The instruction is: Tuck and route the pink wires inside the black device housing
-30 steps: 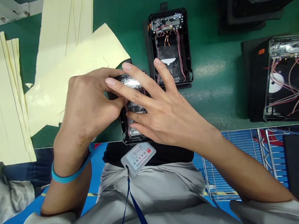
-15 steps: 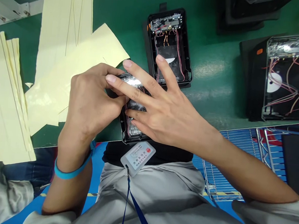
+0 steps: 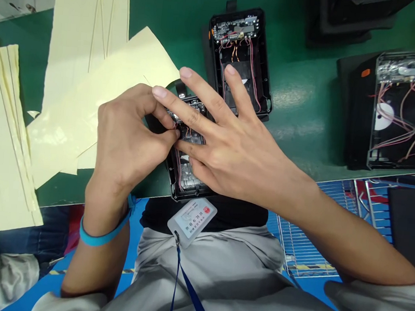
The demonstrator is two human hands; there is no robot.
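Note:
A black device housing (image 3: 190,190) lies partly under both hands at the table's near edge, its inside facing up. A circuit board (image 3: 193,105) sits at its far end, with thin wires (image 3: 179,177) along its left side. My left hand (image 3: 133,134) is closed in a pinch over the housing's left side, close to the wires; what lies between thumb and finger is too small to make out. Across the housing reaches my right hand (image 3: 225,152), its upper fingers spread wide. Its index finger and thumb point down into the housing beside my left fingertips.
Behind, a second open housing (image 3: 265,78) shows a circuit board and wires. Another wired housing (image 3: 359,115) rests at the right, near stacked black parts (image 3: 342,22). Pale yellow sheets (image 3: 70,66) cover the left of the green table (image 3: 297,129). A wire rack (image 3: 311,251) stands below.
My left fingertips and right index finger have come together lower over the wires. More of the circuit board and a black strap at the housing's far end now show.

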